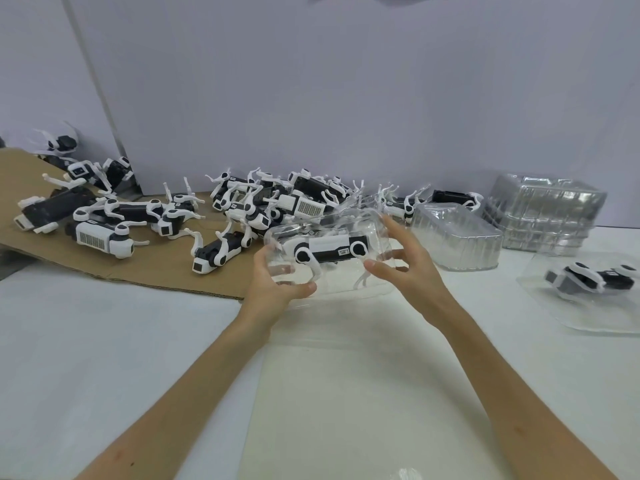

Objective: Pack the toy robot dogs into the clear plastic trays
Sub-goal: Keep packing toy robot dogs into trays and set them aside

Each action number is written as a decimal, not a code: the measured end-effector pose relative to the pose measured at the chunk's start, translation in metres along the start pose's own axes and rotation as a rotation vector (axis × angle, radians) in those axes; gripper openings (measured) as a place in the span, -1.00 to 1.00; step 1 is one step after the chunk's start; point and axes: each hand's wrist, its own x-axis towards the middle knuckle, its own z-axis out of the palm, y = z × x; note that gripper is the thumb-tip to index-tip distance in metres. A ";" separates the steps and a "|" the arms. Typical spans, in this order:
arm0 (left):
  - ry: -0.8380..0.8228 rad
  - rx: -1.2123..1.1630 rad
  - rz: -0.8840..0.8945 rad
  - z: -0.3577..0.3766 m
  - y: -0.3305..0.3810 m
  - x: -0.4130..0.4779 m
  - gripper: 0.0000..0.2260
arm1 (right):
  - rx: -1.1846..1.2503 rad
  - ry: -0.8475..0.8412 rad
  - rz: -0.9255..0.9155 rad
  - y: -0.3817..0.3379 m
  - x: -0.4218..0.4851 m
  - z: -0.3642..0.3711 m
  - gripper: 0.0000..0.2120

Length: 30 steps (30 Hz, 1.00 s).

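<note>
A left hand (277, 282) gripped and a right hand (408, 265) loosely clasped a clear tray (332, 289) holding one dog (329, 249); another packed tray (588, 318) lay aside, a pile of dogs (242, 206) awaiting packing.

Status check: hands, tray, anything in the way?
Left hand and right hand grip clear tray. One robot dog inside. Pile of loose dogs close behind.

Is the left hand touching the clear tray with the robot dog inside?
Touching. The head view shows the left hand gripping the left end of the clear tray: thumb on its lower rim, fingers curled round it.
</note>
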 end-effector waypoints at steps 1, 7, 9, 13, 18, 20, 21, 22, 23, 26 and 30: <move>0.016 0.003 0.000 0.000 -0.001 0.000 -0.23 | -0.009 -0.001 -0.001 0.000 0.000 0.000 -0.33; -0.013 0.014 -0.057 -0.001 0.002 0.000 -0.29 | -0.019 0.033 -0.024 -0.003 -0.001 -0.001 -0.34; -0.136 -0.088 -0.124 0.001 0.005 -0.003 -0.33 | -0.029 0.033 -0.051 -0.004 0.000 0.001 -0.37; -0.241 -0.274 -0.195 0.000 0.008 -0.005 -0.63 | -0.027 0.002 -0.064 -0.007 0.000 0.004 -0.41; -0.205 -0.293 -0.169 0.000 0.007 -0.007 -0.47 | -0.128 0.014 -0.018 -0.004 -0.003 0.005 -0.42; -0.107 -0.265 -0.131 0.006 0.006 -0.009 -0.35 | -0.273 0.147 -0.050 -0.004 -0.003 0.009 -0.42; -0.057 -0.245 -0.109 0.007 0.005 -0.009 -0.32 | -0.334 0.209 -0.102 -0.003 -0.004 0.012 -0.45; -0.022 -0.223 -0.091 0.008 0.004 -0.008 -0.32 | -0.371 0.257 -0.163 -0.003 -0.005 0.015 -0.51; -0.002 -0.207 -0.079 0.009 0.004 -0.008 -0.32 | -0.387 0.293 -0.213 -0.004 -0.006 0.017 -0.59; 0.031 -0.184 -0.048 0.006 0.004 -0.006 -0.32 | -0.471 0.432 -0.317 -0.006 -0.006 0.020 -0.77; 0.085 -0.182 -0.041 0.007 0.002 -0.005 -0.30 | -0.390 0.281 -0.349 -0.007 -0.008 0.021 -0.85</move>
